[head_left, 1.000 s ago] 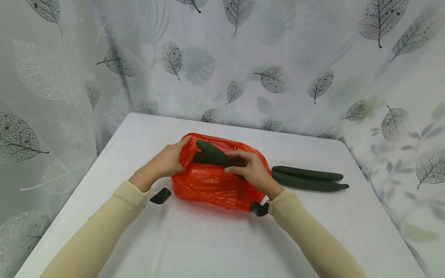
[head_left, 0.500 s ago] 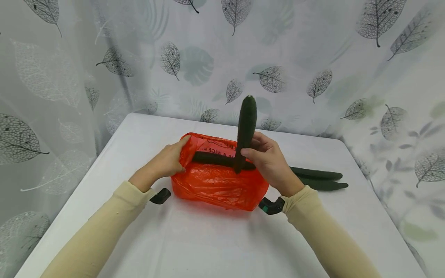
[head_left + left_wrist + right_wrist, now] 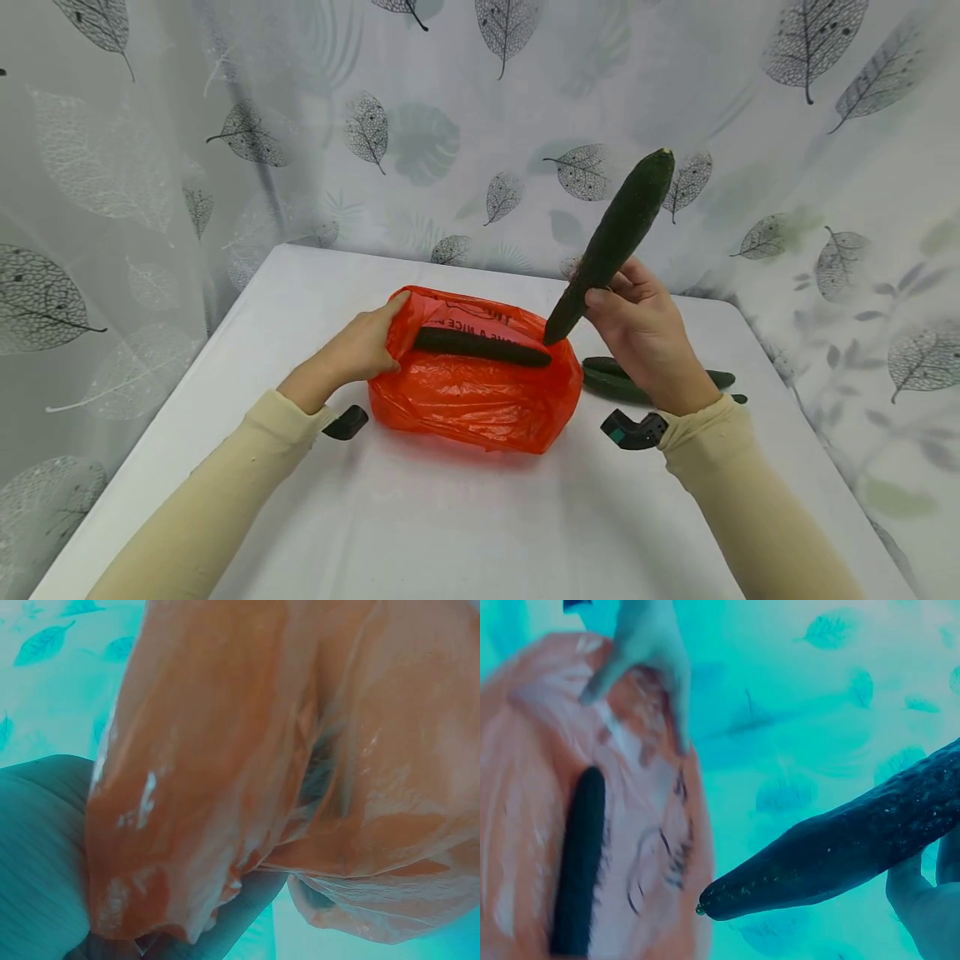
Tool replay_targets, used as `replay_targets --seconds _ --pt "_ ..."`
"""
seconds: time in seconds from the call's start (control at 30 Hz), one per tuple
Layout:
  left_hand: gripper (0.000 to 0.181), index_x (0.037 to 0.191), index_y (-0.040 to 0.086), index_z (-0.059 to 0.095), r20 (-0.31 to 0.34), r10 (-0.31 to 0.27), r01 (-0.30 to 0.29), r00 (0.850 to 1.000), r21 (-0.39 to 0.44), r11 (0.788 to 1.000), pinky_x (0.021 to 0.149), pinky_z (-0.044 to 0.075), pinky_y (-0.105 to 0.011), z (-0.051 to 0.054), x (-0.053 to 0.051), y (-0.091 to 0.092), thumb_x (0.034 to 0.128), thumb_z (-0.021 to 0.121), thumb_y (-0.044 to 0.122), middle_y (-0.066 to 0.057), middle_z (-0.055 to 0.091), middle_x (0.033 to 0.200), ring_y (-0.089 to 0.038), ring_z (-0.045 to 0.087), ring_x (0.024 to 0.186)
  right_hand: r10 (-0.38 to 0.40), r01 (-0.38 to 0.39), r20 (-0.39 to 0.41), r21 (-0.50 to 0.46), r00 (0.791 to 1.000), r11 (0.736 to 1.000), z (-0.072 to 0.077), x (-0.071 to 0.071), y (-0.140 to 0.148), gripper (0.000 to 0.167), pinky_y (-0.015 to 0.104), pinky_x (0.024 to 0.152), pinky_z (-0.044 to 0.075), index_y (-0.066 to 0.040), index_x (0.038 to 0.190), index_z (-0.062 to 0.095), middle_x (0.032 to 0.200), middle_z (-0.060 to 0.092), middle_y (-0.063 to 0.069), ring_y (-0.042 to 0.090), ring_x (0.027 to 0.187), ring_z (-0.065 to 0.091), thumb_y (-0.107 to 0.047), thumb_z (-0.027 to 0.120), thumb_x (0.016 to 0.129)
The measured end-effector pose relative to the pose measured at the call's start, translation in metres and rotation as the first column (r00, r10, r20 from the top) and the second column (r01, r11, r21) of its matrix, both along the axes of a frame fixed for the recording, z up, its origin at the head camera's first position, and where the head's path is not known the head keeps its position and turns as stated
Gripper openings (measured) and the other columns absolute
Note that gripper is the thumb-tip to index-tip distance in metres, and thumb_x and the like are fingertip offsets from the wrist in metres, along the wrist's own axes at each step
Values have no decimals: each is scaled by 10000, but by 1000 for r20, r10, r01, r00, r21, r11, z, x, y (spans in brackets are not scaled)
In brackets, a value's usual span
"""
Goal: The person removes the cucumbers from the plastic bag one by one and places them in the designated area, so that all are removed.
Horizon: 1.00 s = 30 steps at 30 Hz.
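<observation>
Cucumber [image 3: 611,250] pinched in right hand [image 3: 651,342] — raised aslant, lower tip near the right rim of red plastic bag [image 3: 472,400], contact there not determinable. Within the bag's mouth, second cucumber [image 3: 480,347] lying lengthwise; bag's left edge gripped by left hand [image 3: 356,346]. To the right, on white table [image 3: 450,517], two further cucumbers [image 3: 611,383] side by side, partly hidden by right hand — leaf-print curtain [image 3: 300,100] behind.

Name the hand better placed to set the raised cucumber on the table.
Probably the right hand: it grips the raised cucumber and is nearer the cucumber pair; the left hand holds the red bag.
</observation>
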<state>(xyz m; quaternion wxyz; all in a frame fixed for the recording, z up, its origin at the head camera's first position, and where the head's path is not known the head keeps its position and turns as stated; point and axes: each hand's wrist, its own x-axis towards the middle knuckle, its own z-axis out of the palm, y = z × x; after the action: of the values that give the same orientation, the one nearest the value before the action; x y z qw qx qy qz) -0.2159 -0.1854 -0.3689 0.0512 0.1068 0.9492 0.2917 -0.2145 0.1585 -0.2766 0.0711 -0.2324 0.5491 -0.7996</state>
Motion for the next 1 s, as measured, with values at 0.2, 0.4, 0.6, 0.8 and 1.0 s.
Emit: replay_targets --seconds 0.2,0.4,0.6,0.8,1.0 --pt "1061 1602 33 184 13 -2 2 1000 1 1000 937 526 -516 1 1 1 750 813 -16 -262 564 1341 -396 573 1107 -73 82 -87 98 994 992 1 -1 20 376 385 1019 476 -46 1277 661 1098 653 88 299 1121 536 124 549 961" --pt "1062 1594 9 188 -5 -18 18 1000 -4 1000 967 503 -524 2 2 1 737 816 -20 -279 570 1332 -417 579 1122 -86 112 -165 158 983 981 -11 -2 40 392 324 936 522 34 1288 637 1091 665 106 285 1065 568 168 584 923" --pt "1082 1604 26 171 22 -13 13 1000 -2 1000 963 508 -519 2 2 1 744 826 -11 -267 567 1339 -406 572 1131 -130 192 -223 283 966 940 -30 -5 63 418 281 873 557 52 1263 654 1207 648 100 248 1097 618 188 658 868" --pt "1072 1606 25 165 37 -13 13 999 -2 1000 955 516 -509 2 2 1 759 822 -6 -263 566 1331 -396 567 1133 -152 300 -325 472 933 829 -49 -3 88 423 251 860 555 51 1242 664 1189 661 60 190 1080 637 149 729 836" --pt "1072 1607 31 165 38 -7 7 999 -3 1000 954 513 -511 3 3 1 758 818 -8 -263 569 1319 -402 559 1130 -141 449 -482 618 865 645 -72 -1 113 420 163 905 487 13 1214 693 1153 682 -29 62 1064 618 89 788 813"
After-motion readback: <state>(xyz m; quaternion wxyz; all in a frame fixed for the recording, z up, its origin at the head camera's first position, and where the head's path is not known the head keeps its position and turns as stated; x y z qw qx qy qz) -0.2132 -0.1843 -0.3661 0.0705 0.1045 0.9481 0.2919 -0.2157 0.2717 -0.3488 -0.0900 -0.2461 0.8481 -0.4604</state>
